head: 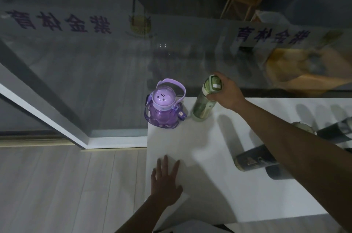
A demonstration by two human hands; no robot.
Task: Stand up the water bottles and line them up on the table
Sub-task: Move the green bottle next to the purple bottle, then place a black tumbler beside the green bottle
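The right hand (226,92) has its fingers wrapped around the green bottle (204,102) top, the left hand (165,181) lies spread flat on the table (200,147), and a bump could knock over the purple bottle (163,108) at the edge.

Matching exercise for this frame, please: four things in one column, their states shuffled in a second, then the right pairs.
Things:
1. purple bottle
2. green bottle
3. dark bottle
4. left hand

States:
A. lying on its side
B. flat on the table, holding nothing
C. upright, nobody touching it
D. upright, gripped at the cap by the right hand

Pairs: 1-C, 2-D, 3-A, 4-B
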